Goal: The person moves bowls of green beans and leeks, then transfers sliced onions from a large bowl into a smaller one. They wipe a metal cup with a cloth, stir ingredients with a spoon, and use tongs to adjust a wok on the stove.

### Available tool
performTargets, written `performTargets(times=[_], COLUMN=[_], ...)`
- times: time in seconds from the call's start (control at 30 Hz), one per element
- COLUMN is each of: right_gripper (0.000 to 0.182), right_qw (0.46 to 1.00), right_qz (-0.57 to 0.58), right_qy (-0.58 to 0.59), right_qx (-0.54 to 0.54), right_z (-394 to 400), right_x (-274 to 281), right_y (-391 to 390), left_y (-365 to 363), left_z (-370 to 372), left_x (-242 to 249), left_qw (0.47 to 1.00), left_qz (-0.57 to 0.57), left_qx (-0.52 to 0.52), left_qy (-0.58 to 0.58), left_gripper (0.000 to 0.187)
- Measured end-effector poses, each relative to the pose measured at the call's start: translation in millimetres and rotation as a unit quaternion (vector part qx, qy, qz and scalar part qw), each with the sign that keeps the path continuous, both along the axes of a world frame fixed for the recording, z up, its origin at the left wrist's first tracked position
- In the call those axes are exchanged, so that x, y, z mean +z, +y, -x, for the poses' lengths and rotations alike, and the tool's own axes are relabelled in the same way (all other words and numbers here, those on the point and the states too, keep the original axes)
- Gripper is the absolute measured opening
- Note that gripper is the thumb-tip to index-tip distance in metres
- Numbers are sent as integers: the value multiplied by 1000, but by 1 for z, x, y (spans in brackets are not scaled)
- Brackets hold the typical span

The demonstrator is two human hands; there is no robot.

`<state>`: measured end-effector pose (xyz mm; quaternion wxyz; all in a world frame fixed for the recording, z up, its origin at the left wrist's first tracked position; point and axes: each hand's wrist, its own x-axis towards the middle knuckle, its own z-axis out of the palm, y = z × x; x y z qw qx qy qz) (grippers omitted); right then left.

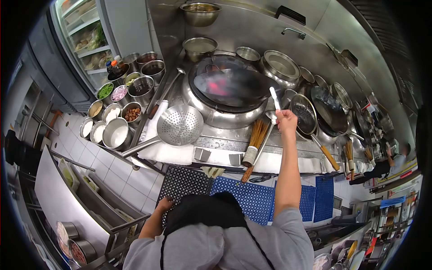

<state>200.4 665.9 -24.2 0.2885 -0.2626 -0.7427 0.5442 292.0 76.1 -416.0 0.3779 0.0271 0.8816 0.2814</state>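
My right hand (286,121) is closed around the pale handle (274,96) of a dark wok (238,85). Motion blurs the wok, which sits over the round steel burner ring (238,118); a pink-red glow shows at its left part. Beneath my right hand lie a ladle (270,116) and a bamboo wok brush (258,135). My left hand (165,204) hangs low beside my black apron (202,211), apart from the counter. Its fingers are mostly hidden. A perforated strainer (180,125) rests on the counter left of the brush.
Several steel pots of ingredients, including one of chopped greens (105,91), stand at the left. More woks (328,108) and a wooden-handled strainer (303,114) are on the right. Behind my left side stands a steel drawer unit (72,193). Blue mats (243,198) cover the floor. Another person (396,162) stands far right.
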Motion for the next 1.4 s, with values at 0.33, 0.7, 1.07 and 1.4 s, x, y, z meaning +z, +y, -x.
performTargets(times=[0.33, 0.7, 1.07, 1.4], right_gripper=[25, 27, 52, 21], right_qw=[998, 983, 775, 488], right_qz=[18, -30, -603, -806], right_qy=[-64, -172, -176, -260], right_qx=[-21, -64, 69, 211], right_z=[2, 22, -10, 87], right_x=[32, 28, 65, 54], right_y=[38, 82, -5, -28], left_y=[3, -14, 8, 22], left_z=[-13, -25, -17, 4], left_x=[28, 28, 27, 22], left_qw=[998, 996, 998, 996], left_qz=[-3, -13, -46, -41], left_qx=[64, 75, 41, 80], left_qy=[13, -45, -3, 18], left_gripper=[45, 40, 42, 40])
